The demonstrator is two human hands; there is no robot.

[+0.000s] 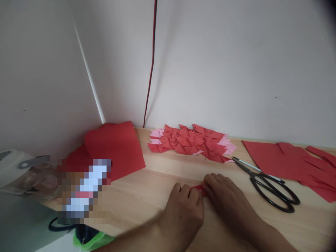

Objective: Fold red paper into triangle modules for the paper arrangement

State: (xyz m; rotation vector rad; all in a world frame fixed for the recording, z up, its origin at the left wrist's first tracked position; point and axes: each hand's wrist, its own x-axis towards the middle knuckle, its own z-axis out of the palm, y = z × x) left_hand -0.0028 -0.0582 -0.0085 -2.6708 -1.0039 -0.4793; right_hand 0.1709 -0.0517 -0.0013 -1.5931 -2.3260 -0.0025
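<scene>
Far left of the pile (181, 138) I've got a white machine (13, 166), cut off by the edge of my view, then a pixelated patch (84, 189) I can't read through. Next, the left sheets (115, 147), red, overlapping, just left of the pile and well apart from the work; a wide sweep of the forearm could knock them askew.

And here's the action, directly in front of the pile! The left hand (185, 210) is curled, its fingers clamped on one end of a small red paper (198, 187). That paper sits in front of the pile, pinned between both hands, mostly hidden, so I can't tell how its creases run. The right hand (223, 194), in front of the pile and toward its right end, has its fingertips closed on the other end.

What worries me: uneven pressure could set a crooked crease, and if the two hands pull apart, the paper could tear. A careless push forward could also scatter the pile's loose-looking red and pink points.

On to the scissors (255, 174), front right of the pile, tips close to its corner, a pen (270, 176) alongside. If the right arm swings out, it could catch those handles and drive the tips into the pile. Last, the right sheets (265, 157), right of the pile, with loose strips that could easily slide.
</scene>
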